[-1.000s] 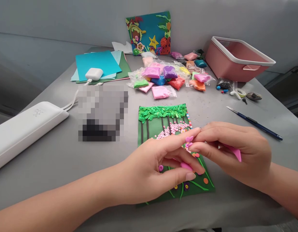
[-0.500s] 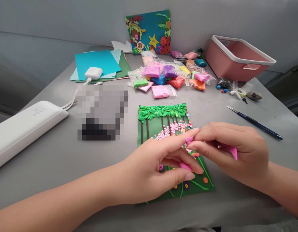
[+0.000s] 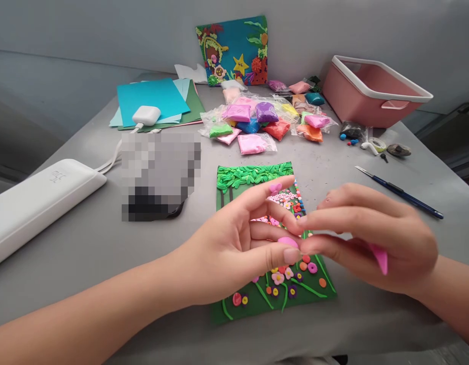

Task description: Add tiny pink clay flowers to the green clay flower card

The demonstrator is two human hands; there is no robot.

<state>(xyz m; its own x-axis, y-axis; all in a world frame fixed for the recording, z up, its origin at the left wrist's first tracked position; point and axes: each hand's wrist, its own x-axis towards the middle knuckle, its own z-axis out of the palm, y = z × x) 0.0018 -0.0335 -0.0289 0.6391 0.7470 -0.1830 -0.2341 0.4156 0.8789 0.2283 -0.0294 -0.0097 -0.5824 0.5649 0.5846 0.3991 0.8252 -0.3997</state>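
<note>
My left hand is over the green clay picture, its thumb and curled fingers closed on a lump of pink clay. Stuck on its raised index finger is a small pink clay piece. My right hand meets the left at the fingertips, thumb and fingers pinched beside the lump. A pink pointed piece sticks out from under its palm; the rest of it is hidden. The picture carries green leaves, dark trunks, pink dots and colourful flowers, partly covered by my hands.
Bags of coloured clay lie behind the picture. A pink basket stands at the back right, with a blue-handled craft knife nearer. To the left are a white power bank, a blurred-out object and coloured sheets. An undersea clay picture leans behind.
My right hand has come away from the left index finger and moved down to the pink lump. The left hand has turned its palm up more, the small pink piece staying on its index finger.
</note>
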